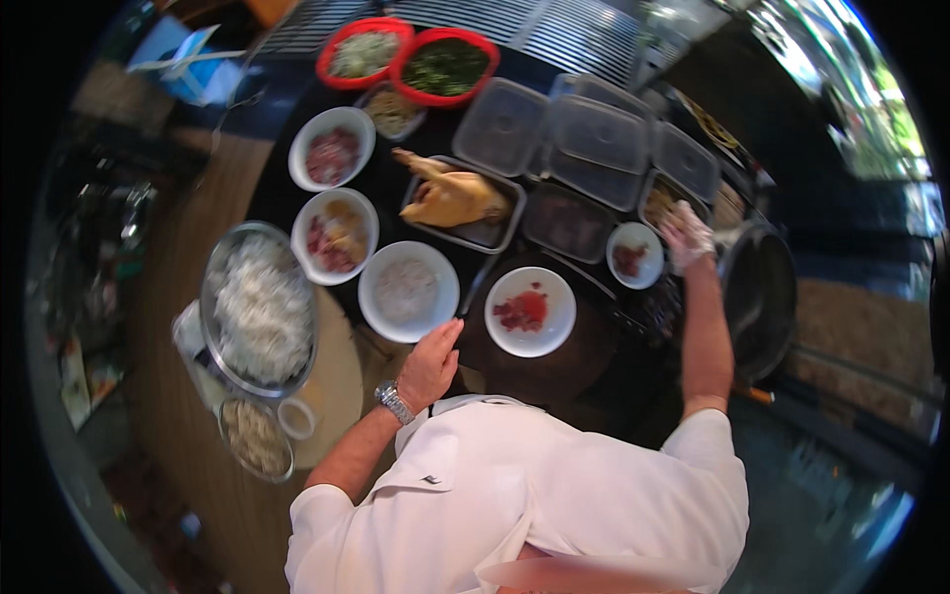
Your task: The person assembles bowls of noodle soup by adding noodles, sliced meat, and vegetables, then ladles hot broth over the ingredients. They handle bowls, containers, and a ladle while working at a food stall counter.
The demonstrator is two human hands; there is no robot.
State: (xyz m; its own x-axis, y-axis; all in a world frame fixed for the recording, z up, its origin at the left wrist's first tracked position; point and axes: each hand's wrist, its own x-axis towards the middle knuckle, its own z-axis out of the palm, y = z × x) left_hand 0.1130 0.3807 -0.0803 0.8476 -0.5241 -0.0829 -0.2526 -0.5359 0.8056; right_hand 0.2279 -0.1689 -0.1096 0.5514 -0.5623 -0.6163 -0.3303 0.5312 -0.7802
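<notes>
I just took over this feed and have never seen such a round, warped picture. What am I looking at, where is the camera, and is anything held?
There is no machine here: a person in a white jacket works with two hands. The one picture comes from a wide camera worn on the person's head, looking down, so straight edges bend near the rim.

The left hand, with a wristwatch, rests at the edge of a dark counter, beside a white plate of red bits. The right hand, gloved, reaches toward a small tray. Neither holds anything that I can see.

On the counter lie a whole cooked chicken, white bowls, clear lidded boxes and two red bowls. A metal bowl of white shreds stands at left.
</notes>
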